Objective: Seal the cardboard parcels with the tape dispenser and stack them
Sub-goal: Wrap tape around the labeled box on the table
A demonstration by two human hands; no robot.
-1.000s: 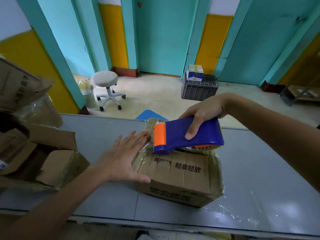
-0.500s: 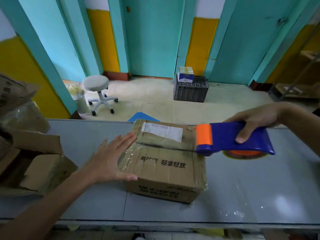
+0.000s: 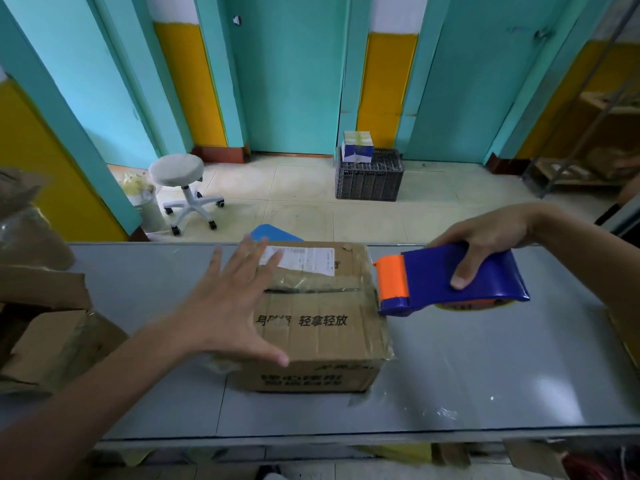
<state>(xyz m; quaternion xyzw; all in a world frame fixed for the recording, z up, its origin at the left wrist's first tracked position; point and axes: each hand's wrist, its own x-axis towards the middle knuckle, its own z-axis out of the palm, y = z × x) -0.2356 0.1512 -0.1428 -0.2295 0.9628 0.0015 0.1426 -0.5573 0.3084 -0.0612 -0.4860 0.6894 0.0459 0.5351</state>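
With your left hand spread flat on the cardboard parcel lying mid-table and your right hand gripping the tape dispenser beside it, take this stiff, tape-slick, probably light box by opposite sides.

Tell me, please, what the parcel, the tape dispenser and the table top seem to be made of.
Parcel: brown cardboard, matte, ribbed surface; shiny wrinkled clear tape over it. Tape dispenser: probably moulded plastic, smooth blue body, orange front. Table top: grey, smooth, soft light reflections; painted metal or laminate, I cannot tell.
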